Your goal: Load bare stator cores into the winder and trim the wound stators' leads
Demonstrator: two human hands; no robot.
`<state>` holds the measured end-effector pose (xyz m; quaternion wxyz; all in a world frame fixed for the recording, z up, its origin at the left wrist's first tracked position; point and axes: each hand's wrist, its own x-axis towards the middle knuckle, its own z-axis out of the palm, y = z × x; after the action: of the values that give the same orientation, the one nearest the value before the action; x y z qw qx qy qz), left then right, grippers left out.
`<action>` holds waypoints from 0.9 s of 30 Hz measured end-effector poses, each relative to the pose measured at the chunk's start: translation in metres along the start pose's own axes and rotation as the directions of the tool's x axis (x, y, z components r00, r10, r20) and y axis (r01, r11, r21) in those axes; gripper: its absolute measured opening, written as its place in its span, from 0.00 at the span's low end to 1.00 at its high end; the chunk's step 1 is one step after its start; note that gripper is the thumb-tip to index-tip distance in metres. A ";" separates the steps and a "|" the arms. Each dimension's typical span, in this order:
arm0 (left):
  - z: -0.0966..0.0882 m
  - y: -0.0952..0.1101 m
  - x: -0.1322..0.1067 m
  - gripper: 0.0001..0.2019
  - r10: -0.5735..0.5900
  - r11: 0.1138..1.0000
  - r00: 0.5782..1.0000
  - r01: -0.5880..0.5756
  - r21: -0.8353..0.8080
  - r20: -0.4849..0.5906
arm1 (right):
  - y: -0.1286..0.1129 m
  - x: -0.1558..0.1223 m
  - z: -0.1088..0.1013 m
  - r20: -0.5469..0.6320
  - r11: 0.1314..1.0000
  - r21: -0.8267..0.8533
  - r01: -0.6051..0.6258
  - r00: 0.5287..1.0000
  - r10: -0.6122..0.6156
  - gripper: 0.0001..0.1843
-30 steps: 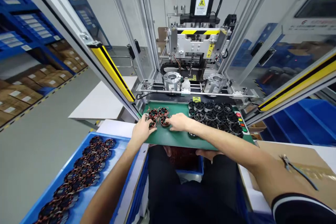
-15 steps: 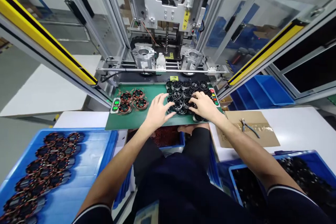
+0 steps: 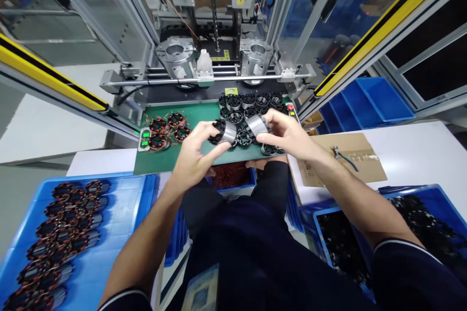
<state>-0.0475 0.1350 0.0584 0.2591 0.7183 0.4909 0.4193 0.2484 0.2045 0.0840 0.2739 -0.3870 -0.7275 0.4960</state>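
Note:
My left hand [image 3: 199, 153] is closed on a motor stator core [image 3: 227, 132], a grey metal ring with black plastic ends, tilted above the green work surface [image 3: 197, 158]. Fingers and thumb of my right hand [image 3: 282, 133] grip a second stator core [image 3: 256, 126], also tipped on its side. The two cores are close together but apart. Beneath and behind them stand rows of unwound stator cores [image 3: 261, 101], partly hidden by my hands. On the left of the surface lie several copper-wound stators [image 3: 176, 119] with loose wire ends.
Two metal cylindrical fixtures [image 3: 257, 58] stand behind a rail [image 3: 233, 78] on the machine. A blue tray [image 3: 120, 214] at left holds rows of wound stators. Pliers [image 3: 345, 158] lie on cardboard [image 3: 365, 175] at right, near a blue bin [image 3: 443, 204] of dark parts.
Both hands have closed on a stator core each and lifted them off the group, tilting them. My left hand has moved left. The view has shifted slightly.

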 end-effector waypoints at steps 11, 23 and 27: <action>-0.027 0.053 -0.028 0.11 -0.029 0.981 0.999 0.035 -0.193 0.037 | -0.057 -0.004 0.017 0.250 0.789 0.562 -0.248 0.960 0.123 0.38; -0.022 0.034 -0.020 0.13 -0.079 0.979 0.997 0.083 -0.187 0.026 | -0.041 0.014 0.013 0.317 0.731 0.601 -0.324 0.936 0.154 0.45; -0.019 0.027 -0.016 0.14 -0.096 0.963 0.993 0.109 -0.247 0.064 | -0.035 0.025 0.012 0.302 0.795 0.525 -0.303 0.940 0.158 0.40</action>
<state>-0.0532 0.1090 0.0835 0.3814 0.6641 0.4638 0.4454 0.2148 0.2117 0.1126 0.2220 -0.3114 -0.5230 0.7617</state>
